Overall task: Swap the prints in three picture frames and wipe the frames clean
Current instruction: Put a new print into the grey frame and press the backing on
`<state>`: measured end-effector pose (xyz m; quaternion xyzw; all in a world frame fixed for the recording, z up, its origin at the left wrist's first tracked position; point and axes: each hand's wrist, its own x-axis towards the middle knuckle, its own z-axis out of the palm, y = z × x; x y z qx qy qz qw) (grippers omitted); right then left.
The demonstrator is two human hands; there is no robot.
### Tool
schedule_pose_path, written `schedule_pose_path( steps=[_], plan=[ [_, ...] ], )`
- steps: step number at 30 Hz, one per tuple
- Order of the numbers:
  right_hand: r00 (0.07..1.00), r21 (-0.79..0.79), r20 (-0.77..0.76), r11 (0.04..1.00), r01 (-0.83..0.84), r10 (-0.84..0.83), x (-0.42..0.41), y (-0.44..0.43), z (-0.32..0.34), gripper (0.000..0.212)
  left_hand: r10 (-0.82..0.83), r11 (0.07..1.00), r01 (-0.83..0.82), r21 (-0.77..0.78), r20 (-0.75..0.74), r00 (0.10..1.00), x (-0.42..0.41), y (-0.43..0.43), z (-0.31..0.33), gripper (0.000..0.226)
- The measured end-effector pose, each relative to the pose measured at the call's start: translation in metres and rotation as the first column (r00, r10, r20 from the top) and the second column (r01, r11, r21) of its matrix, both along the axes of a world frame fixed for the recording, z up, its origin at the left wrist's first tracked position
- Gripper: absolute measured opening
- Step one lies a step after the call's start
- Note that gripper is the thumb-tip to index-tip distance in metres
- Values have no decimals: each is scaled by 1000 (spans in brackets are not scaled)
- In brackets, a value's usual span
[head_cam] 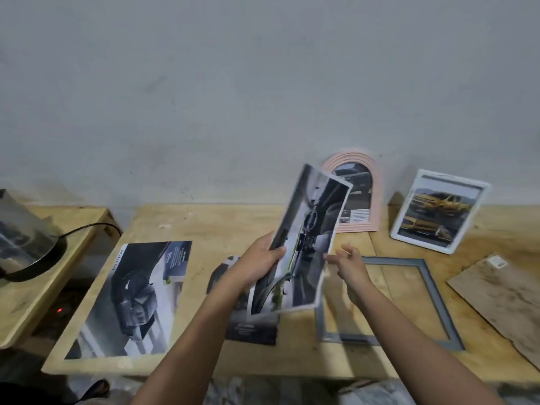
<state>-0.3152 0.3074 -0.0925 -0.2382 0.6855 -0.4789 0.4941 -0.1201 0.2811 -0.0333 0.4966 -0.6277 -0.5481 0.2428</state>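
Prints (309,229) stand raised above the worktop (216,226), long axis pointing up and away toward the wall, leaning right; left hand (257,258) grips their left edge, right hand (349,264) loosely spread beside their right edge, over the grey frame (432,293)

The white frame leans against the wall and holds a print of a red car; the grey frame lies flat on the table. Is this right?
No. In the head view the print in the white frame shows a yellow car, not red. The rest is right: that frame leans against the wall, the grey frame lies flat on the table.
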Motion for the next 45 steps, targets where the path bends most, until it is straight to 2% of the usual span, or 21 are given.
schedule_pose_path(
  steps=[1, 2, 4, 5, 7, 9, 10, 11, 13, 14, 16, 18, 20, 23, 24, 26, 27, 30, 35, 40, 45],
  plan=[
    [999, 11, 43, 1000, 17, -17, -14, 2, 6, 62, -76, 992, 75, -105, 1, 997, -19, 3, 5, 43],
    [993, -7, 106, 998, 54, -53, -27, 4, 15, 57, -137, 970, 137, -199, 15, 990, -37, 7, 9, 51],
    [934, -104, 338, 981, 163, -120, -57, 11, 36, 28, -190, 899, 230, -372, 141, 972, -71, 15, 12, 61],
    [872, -164, 475, 961, 224, -123, -73, 16, 46, 27, -176, 843, 273, -463, 241, 954, -86, 18, 8, 64],
    [781, -259, 617, 914, 312, -92, -112, 31, 57, 50, -131, 718, 411, -561, 471, 872, -114, 29, -2, 70],
    [770, -273, 636, 917, 291, -55, -148, 51, 63, 71, -109, 659, 555, -508, 665, 738, -135, 43, -20, 78],
    [796, -244, 604, 941, 234, -42, -166, 62, 59, 73, -127, 663, 594, -456, 713, 689, -145, 51, -29, 80],
    [827, -205, 562, 965, 165, -22, -181, 73, 53, 66, -157, 678, 616, -402, 739, 655, -154, 58, -40, 81],
    [916, -76, 401, 997, 22, 10, -202, 91, 35, 34, -231, 705, 648, -287, 771, 593, -171, 72, -62, 80],
    [964, 29, 266, 999, -13, 5, -209, 99, 23, 24, -248, 709, 661, -245, 791, 559, -178, 78, -74, 79],
    [998, 227, -53, 974, -22, 35, -221, 113, -3, 22, -243, 714, 673, -191, 834, 495, -190, 88, -98, 79],
    [973, 302, -225, 953, 14, 57, -227, 122, -20, 19, -222, 732, 663, -155, 866, 448, -196, 99, -117, 74],
    [948, 288, -317, 955, 68, 28, -227, 127, -29, 19, -201, 746, 652, -139, 885, 419, -196, 106, -131, 67],
    [894, 287, -433, 958, 15, 116, -225, 128, -38, 39, -237, 780, 620, -81, 879, 413, -189, 110, -145, 63],
    [849, 296, -496, 955, -33, 183, -223, 128, -42, 45, -271, 789, 613, -38, 874, 404, -186, 110, -149, 66],
    [689, 321, -638, 932, -167, 343, -218, 130, -57, 56, -331, 809, 586, 51, 863, 382, -180, 110, -156, 79],
    [611, 344, -671, 907, -245, 420, -214, 131, -66, 62, -344, 824, 562, 79, 857, 385, -178, 111, -159, 83],
    [478, 429, -644, 800, -419, 597, -195, 134, -89, 67, -299, 876, 478, 56, 843, 448, -174, 113, -166, 77],
    [277, 529, -674, 709, -467, 685, -180, 125, -107, 61, -166, 932, 361, -41, 836, 523, -175, 116, -170, 69],
    [254, 518, -697, 715, -469, 671, -183, 113, -113, 62, -101, 956, 286, -71, 832, 546, -176, 119, -178, 65],
    [263, 455, -762, 777, -435, 593, -184, 110, -114, 63, -80, 960, 266, -89, 822, 564, -178, 115, -178, 60]
  ],
)
